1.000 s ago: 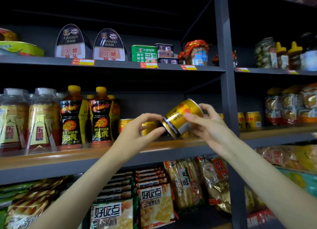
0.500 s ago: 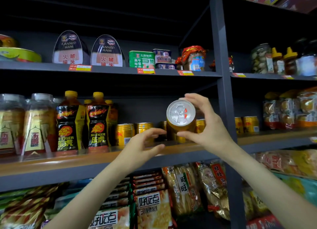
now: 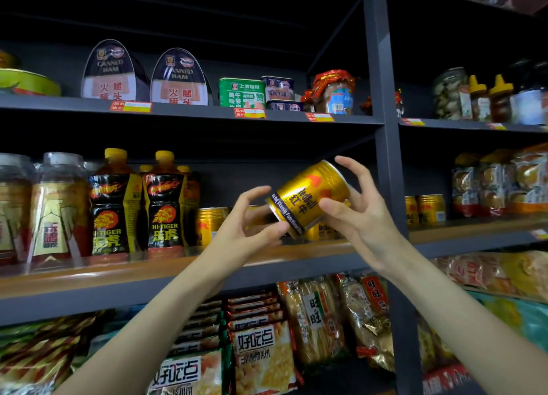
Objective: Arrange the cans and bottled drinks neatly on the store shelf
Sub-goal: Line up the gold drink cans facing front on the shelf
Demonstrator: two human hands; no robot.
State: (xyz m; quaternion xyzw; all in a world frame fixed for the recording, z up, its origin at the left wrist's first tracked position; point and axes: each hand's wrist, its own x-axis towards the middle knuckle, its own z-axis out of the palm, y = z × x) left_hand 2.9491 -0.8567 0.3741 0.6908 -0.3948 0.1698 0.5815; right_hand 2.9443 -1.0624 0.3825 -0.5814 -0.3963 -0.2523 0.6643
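A gold Red Bull can [image 3: 308, 199] hangs tilted above the wooden middle shelf [image 3: 326, 251], its top end up and to the right. My right hand [image 3: 361, 217] holds it from the right, thumb across its side and fingers behind its upper end. My left hand [image 3: 246, 231] pinches its lower left end between thumb and fingers. More gold cans [image 3: 209, 224] stand upright on the shelf behind my hands. Hi-Tiger bottles [image 3: 164, 205] with yellow caps stand in a row to the left.
A dark upright post [image 3: 385, 157] rises just right of my right hand. Past it stand two more gold cans [image 3: 430, 209] and wrapped jars. Clear-lidded bottles [image 3: 56, 205] fill the far left. Canned ham sits on the shelf above, snack bags below.
The can has turned from showing its silver top toward me to lying tilted with its label facing me. My left hand rose from the shelf edge and took hold of its lower end.
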